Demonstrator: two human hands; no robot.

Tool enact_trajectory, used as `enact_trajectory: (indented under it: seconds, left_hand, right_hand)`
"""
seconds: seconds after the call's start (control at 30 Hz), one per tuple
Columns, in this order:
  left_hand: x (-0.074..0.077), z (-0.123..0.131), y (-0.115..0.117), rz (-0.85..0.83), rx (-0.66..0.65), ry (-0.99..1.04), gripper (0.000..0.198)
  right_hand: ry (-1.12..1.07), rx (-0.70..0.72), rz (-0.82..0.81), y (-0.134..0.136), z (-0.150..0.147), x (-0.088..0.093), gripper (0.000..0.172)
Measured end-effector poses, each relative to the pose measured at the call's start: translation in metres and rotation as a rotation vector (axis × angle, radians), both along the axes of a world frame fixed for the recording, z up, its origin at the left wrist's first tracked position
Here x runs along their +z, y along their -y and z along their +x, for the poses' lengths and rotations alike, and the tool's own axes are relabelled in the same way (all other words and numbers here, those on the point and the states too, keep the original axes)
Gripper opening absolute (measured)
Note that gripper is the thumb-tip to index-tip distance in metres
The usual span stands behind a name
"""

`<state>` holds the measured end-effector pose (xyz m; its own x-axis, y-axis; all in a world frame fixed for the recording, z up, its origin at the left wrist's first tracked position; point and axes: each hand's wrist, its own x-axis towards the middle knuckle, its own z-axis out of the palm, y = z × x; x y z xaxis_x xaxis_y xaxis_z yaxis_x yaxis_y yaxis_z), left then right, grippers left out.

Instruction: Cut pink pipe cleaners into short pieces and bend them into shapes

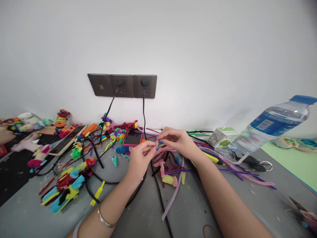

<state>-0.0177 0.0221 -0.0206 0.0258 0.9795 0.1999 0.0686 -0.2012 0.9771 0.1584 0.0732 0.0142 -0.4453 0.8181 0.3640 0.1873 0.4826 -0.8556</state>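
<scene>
My left hand (140, 159) and my right hand (177, 141) meet above the middle of the grey table, fingertips pinched close together. Between them is a small pink pipe cleaner (157, 142), gripped from both sides; its far end is hidden by the fingers. Below the hands lie a bent pink and yellow pipe cleaner piece (169, 179), a long lilac pipe cleaner (173, 200) and dark red tinsel stems. A phone in a red case (132, 137) rests just behind my left hand.
Black cables (158, 195) run under my arms to wall sockets (122, 86). Finished pipe cleaner figures (71, 185) and another phone (68, 140) lie left. At right are a drink carton (223, 136), a tilted water bottle (274, 122), keys (264, 166) and scissors (300, 211). Another person's hand (6, 135) shows far left.
</scene>
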Motion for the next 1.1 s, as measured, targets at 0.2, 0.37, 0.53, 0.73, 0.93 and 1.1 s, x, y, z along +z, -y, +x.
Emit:
enact_trajectory:
  seconds: [0.2, 0.37, 0.53, 0.73, 0.93, 1.1]
  left_hand:
    - [0.0019, 0.0003, 0.0008, 0.05, 0.01, -0.025, 0.01]
    - [0.0022, 0.0003, 0.0014, 0.076, 0.038, -0.039, 0.011]
    - [0.0018, -0.0003, 0.0017, 0.081, 0.059, -0.092, 0.011]
    - [0.0009, -0.001, 0.0012, 0.084, 0.072, -0.114, 0.011]
    - [0.0043, 0.0002, 0.0014, 0.049, 0.05, -0.082, 0.013]
    - [0.005, 0.0003, 0.0023, 0.045, 0.058, -0.093, 0.012]
  right_hand:
    - [-0.057, 0.048, -0.131, 0.0006, 0.001, 0.0, 0.015]
    - [-0.129, 0.123, -0.235, 0.0018, 0.0009, 0.0011, 0.015]
    - [-0.137, 0.185, -0.283, 0.0041, 0.0008, 0.003, 0.015]
    - [-0.14, 0.206, -0.286, 0.0047, 0.0007, 0.0026, 0.014]
    - [-0.108, 0.176, -0.278, 0.0049, -0.0004, 0.0017, 0.016]
    - [-0.086, 0.164, -0.25, 0.0052, -0.002, 0.0018, 0.016]
